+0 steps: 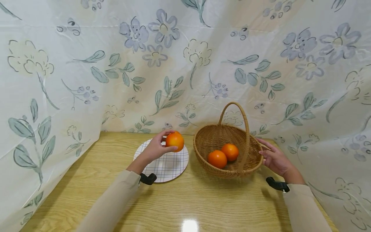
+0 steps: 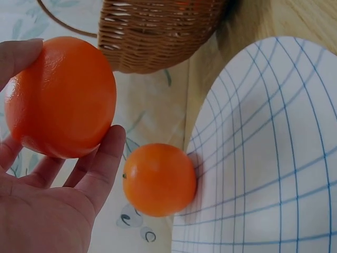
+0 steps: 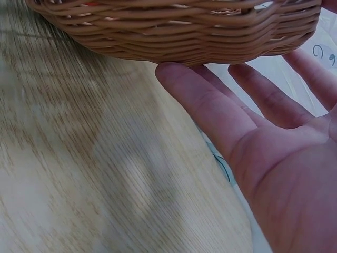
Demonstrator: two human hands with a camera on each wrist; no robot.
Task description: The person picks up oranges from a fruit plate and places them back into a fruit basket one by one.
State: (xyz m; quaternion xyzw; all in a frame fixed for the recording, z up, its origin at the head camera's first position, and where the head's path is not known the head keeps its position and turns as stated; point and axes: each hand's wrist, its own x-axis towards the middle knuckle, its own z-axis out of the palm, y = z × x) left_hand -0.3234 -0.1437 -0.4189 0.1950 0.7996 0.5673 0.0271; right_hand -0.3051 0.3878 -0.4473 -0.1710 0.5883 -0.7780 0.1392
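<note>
My left hand [image 1: 155, 149] holds an orange [image 1: 175, 141] above the plate, thumb on one side and fingers on the other. The round white plate [image 1: 171, 167] has a blue checked pattern. A second orange [image 2: 159, 179] sits by the plate's far edge in the left wrist view; in the head view it is hidden behind the held one. To the right is a wicker basket [image 1: 203, 149] with a tall handle, and two oranges [image 1: 217, 159] lie inside. My right hand [image 1: 275, 161] grips the basket's right side, fingers [image 3: 210, 105] under the woven wall and thumb at the rim.
Everything is on a light wooden table [image 1: 174, 203]. A floral curtain [image 1: 174, 80] hangs behind it and along both sides, close to the basket's back. Black straps with camera mounts [image 1: 148, 178] are on both wrists.
</note>
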